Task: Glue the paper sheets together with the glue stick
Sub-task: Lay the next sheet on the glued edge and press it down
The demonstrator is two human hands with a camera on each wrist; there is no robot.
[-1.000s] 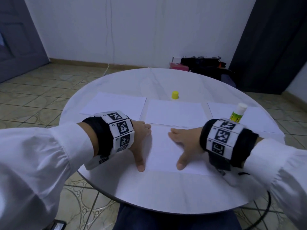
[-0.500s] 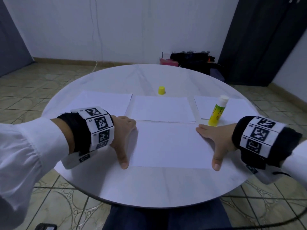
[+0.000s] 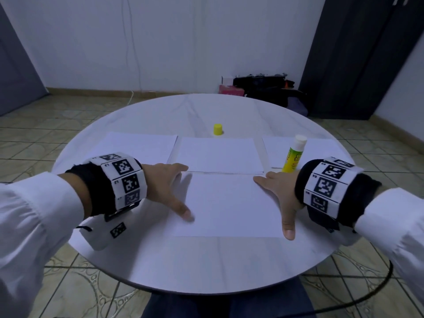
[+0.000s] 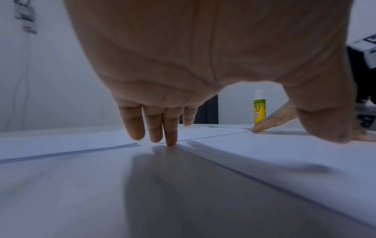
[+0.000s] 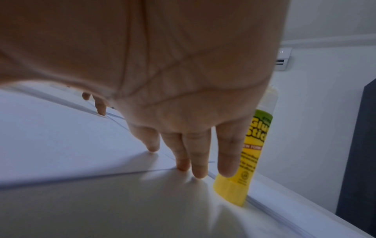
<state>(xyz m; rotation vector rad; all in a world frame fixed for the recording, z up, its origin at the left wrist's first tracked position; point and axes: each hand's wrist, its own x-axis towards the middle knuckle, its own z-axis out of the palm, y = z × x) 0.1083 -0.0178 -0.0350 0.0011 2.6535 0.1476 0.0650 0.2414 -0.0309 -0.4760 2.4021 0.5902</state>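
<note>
A white paper sheet [image 3: 229,205] lies flat on the round table in front of me. My left hand [image 3: 174,191] rests at its left edge with straight fingers [image 4: 170,133] touching the table beside the paper. My right hand [image 3: 278,198] lies flat on the sheet's right edge, its fingertips [image 5: 183,164] at the far right corner. The glue stick [image 3: 293,154] stands upright, uncapped, just beyond my right hand [image 5: 250,154]. Its yellow cap [image 3: 217,129] sits apart at the table's middle back.
Three more paper stacks lie in a row behind the front sheet: left [image 3: 140,145], middle [image 3: 218,154], right [image 3: 321,150]. The round white table [image 3: 206,267] has bare room near me. Dark bags [image 3: 263,88] and a dark cabinet [image 3: 367,53] stand beyond.
Both hands have slid apart from the sheet's middle to its left and right edges. The camera view has shifted a little to the right.
</note>
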